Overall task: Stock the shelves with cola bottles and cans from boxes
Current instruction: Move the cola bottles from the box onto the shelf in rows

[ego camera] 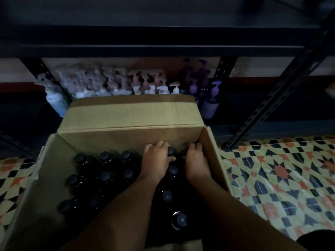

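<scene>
Dark bottles (108, 171) surround both hands (176, 162) inside box (126, 115).

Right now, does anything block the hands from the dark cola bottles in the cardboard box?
Nothing visible does. The left hand and right hand are already down among the dark capped cola bottles at the far wall of the open brown cardboard box, whose flaps are folded back.

I can read no text anywhere from my seat. The open brown cardboard box (130, 113) shows bare flaps, and the labels on the pale and purple pump bottles (210, 105) behind it are too blurred.
</scene>
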Tool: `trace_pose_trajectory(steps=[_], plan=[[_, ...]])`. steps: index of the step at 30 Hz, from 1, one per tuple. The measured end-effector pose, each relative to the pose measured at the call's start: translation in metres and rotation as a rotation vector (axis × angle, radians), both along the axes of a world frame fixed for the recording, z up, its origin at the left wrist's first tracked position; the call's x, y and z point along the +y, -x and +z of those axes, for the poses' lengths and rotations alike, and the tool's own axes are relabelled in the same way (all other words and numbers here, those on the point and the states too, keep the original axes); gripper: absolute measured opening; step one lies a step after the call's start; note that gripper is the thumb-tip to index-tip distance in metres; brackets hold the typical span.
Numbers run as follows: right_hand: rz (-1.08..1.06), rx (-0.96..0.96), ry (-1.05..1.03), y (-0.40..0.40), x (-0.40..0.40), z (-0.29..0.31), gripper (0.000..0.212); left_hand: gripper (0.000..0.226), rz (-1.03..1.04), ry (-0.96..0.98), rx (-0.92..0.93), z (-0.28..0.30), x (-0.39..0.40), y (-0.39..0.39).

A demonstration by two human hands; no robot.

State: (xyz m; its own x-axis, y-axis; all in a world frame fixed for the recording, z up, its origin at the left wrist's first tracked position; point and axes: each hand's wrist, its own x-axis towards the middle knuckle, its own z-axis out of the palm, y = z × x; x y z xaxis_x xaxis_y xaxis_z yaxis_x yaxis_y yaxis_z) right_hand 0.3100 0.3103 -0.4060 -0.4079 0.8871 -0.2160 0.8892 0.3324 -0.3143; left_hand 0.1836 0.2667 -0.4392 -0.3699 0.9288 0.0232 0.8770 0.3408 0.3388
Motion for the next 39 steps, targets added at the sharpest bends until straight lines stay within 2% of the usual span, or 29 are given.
trace_pose_trajectory(steps=[2, 7, 11, 13, 16, 19, 23, 25, 28, 31, 36, 38, 39], plan=[[-0.034, 0.062, -0.034, -0.002, 0.004, 0.003, 0.027, 0.04, 0.023, -0.01, 0.001, 0.011, -0.001, 0.001], [0.098, 0.092, -0.217, -0.011, 0.004, 0.042, 0.033, 0.04, 0.039, -0.072, -0.075, 0.048, -0.008, 0.009], [0.12, 0.246, -0.355, -0.016, 0.001, 0.074, 0.04, 0.037, 0.047, -0.158, -0.174, 0.088, -0.015, 0.014], [0.076, 0.402, -0.304, -0.018, -0.001, 0.094, 0.04, 0.028, 0.015, -0.248, -0.274, 0.109, -0.02, 0.017], [0.044, 0.703, -0.254, -0.022, -0.007, 0.131, 0.036, 0.02, -0.053, -0.42, -0.546, 0.146, -0.028, 0.016], [0.036, 0.871, -0.23, -0.024, -0.016, 0.167, 0.035, 0.028, -0.128, -0.481, -0.739, 0.188, -0.04, 0.011], [0.066, 1.024, -0.205, -0.023, -0.034, 0.209, 0.028, 0.027, -0.152, -0.574, -0.78, 0.235, -0.061, 0.006], [0.088, 1.061, -0.239, -0.023, -0.045, 0.223, 0.033, 0.025, -0.144, -0.624, -0.792, 0.254, -0.074, 0.004], [0.082, 1.075, -0.269, -0.023, -0.063, 0.24, 0.044, 0.029, -0.123, -0.677, -0.766, 0.278, -0.096, -0.002], [0.082, 1.085, -0.324, -0.022, -0.083, 0.253, 0.041, 0.035, -0.102, -0.717, -0.755, 0.295, -0.114, -0.008], [0.09, 1.123, -0.369, -0.014, -0.103, 0.266, 0.037, 0.026, -0.071, -0.789, -0.781, 0.314, -0.127, -0.013], [0.068, 1.142, -0.379, -0.008, -0.104, 0.27, 0.039, 0.034, -0.049, -0.81, -0.788, 0.317, -0.123, -0.006], [0.057, 1.148, -0.384, -0.004, -0.103, 0.273, 0.039, 0.048, -0.024, -0.818, -0.789, 0.319, -0.12, -0.003]])
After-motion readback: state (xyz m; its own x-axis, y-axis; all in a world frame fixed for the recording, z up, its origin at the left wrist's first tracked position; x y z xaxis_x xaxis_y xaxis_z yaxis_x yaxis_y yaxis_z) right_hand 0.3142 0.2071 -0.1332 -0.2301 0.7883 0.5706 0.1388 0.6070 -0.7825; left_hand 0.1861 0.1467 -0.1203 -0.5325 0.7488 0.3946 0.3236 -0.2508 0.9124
